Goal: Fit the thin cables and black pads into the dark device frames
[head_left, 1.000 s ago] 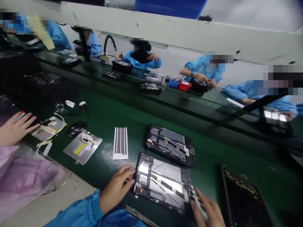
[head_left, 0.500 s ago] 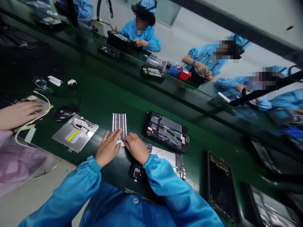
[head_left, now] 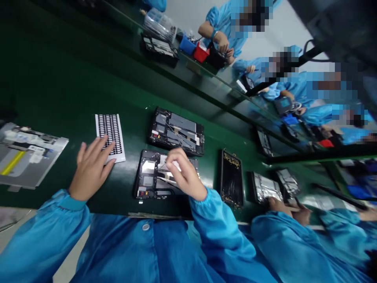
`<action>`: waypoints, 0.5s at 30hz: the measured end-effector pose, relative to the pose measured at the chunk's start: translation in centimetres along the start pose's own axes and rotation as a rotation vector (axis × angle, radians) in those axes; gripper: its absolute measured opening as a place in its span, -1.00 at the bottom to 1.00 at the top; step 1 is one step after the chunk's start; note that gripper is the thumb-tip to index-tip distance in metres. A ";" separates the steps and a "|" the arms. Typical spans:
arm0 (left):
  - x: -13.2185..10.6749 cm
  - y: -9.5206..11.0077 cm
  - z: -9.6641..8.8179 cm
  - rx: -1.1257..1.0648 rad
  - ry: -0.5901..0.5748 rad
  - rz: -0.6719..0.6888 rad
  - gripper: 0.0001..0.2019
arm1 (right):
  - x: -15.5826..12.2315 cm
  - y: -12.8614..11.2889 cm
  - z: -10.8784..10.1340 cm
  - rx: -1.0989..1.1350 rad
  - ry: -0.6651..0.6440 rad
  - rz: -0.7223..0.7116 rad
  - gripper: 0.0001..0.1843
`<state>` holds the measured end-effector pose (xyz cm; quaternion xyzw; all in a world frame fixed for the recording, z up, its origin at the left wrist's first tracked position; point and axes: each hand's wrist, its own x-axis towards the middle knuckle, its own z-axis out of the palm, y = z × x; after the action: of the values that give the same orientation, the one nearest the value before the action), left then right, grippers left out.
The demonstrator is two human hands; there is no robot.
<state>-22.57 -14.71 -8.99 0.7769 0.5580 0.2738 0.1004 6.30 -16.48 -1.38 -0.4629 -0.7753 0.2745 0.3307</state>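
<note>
My left hand (head_left: 92,167) lies with its fingers spread on a white sheet (head_left: 118,135) bearing rows of small black stickers. Its fingertips touch the lower left part of the sheet. My right hand (head_left: 187,173) is over an opened tablet housing (head_left: 148,179) directly in front of me, thumb and forefinger pinched together. Whatever sits in that pinch is too small to make out. The hand covers the right part of this housing, whose grey and white inner parts and dark cables show on the left.
A stack of similar opened tablet housings (head_left: 176,131) stands just behind. At left is a silver panel (head_left: 44,173) with a yellow strip. A dark tray (head_left: 231,181) with small gold parts lies to the right. A neighbour's hands (head_left: 290,210) work beyond it; co-workers sit across the bench.
The view has swung to the right. My right hand has left the sticker sheet's edge and is now over the opened tablet housing. My left hand stays on the sheet.
</note>
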 end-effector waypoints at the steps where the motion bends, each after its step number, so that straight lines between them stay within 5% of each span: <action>1: -0.4 0.8 -0.3 -0.011 0.047 0.000 -0.59 | -2.4 0.2 -0.7 -0.038 0.029 0.059 -0.88; 3: -1.5 3.1 -0.5 -0.058 0.090 0.039 -0.70 | -7.1 0.7 -1.0 -0.125 0.058 0.171 -0.91; 7: -3.8 9.1 1.1 -0.194 -0.065 0.306 -0.83 | -13.3 0.7 0.8 -0.278 0.076 0.260 -0.86; 11: -4.6 13.0 3.8 -0.222 -0.132 0.412 -0.84 | -14.4 -0.5 2.2 -0.357 0.098 0.234 -0.83; 15: -4.5 13.2 4.9 -0.216 -0.159 0.366 -0.85 | -13.5 -1.0 2.9 -0.350 0.088 0.167 -0.85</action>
<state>-10.26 -22.84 -8.36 0.8690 0.3657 0.2835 0.1754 8.34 -29.42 -5.99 -0.5877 -0.7548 0.1418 0.2548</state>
